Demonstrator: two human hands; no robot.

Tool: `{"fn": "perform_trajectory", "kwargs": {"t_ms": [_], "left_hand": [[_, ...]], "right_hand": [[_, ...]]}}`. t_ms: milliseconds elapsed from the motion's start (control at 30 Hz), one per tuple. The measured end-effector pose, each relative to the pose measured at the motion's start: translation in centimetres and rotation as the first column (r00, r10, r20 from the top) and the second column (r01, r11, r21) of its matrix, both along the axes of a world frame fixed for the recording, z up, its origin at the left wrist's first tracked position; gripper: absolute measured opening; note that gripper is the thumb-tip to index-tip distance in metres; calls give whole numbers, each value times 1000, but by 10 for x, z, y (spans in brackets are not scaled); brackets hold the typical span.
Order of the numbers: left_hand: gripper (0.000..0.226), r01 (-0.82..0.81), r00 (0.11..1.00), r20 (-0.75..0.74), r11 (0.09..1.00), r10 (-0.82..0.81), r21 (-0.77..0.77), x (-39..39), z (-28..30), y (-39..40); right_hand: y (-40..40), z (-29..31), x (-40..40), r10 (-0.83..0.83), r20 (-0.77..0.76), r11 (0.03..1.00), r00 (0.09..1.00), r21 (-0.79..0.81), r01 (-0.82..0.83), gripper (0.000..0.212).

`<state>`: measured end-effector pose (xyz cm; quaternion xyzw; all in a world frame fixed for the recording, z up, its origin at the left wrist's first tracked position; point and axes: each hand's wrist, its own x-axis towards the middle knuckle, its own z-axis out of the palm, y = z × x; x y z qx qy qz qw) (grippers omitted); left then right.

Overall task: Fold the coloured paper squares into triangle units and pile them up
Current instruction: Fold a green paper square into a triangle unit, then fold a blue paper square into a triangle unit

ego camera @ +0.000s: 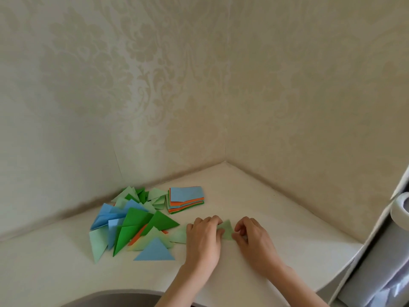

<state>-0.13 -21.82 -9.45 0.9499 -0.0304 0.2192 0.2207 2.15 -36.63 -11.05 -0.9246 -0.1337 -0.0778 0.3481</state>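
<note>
Hands meet over a pale green paper (228, 232) lying on the white surface (276, 218), a little below and right of frame centre, at about 5 o'clock. I see the left hand (204, 237) pressing down on the paper's left part, fingers bent at the knuckles with the tips on the sheet. The right hand (252, 237) has its fingers curled and pinches the paper's right edge between thumb and fingertips. The paper shows as a small triangle between the two hands; more of the same pale green sticks out from under the left hand at its 9 o'clock side.

From the paper, the pile (132, 222) of folded triangles lies at 9 o'clock: dark green, pale green, blue, with some orange showing underneath. A blue triangle (155, 251) sits at the pile's near edge. The stack (186, 198) of unfolded squares lies at the paper's 11 o'clock, blue on top, orange and green below.
</note>
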Motion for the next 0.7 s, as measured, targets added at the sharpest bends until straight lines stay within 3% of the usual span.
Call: {"fn": "perform_trajectory", "kwargs": {"t_ms": [167, 333, 533, 700], "left_hand": [[15, -56, 985, 156, 992, 73, -112, 0, 9, 35], [15, -188, 964, 163, 972, 210, -144, -5, 17, 93], [15, -298, 939, 155, 952, 306, -75, -13, 4, 129], [24, -327, 930, 194, 944, 312, 46, -12, -14, 135]], "right_hand": [[5, 11, 6, -41, 17, 996, 999, 76, 39, 9], [38, 23, 27, 25, 122, 999, 992, 21, -28, 8], [94, 37, 70, 177, 223, 963, 959, -241, -121, 35], [120, 39, 92, 257, 103, 838, 961, -519, -169, 51]]}}
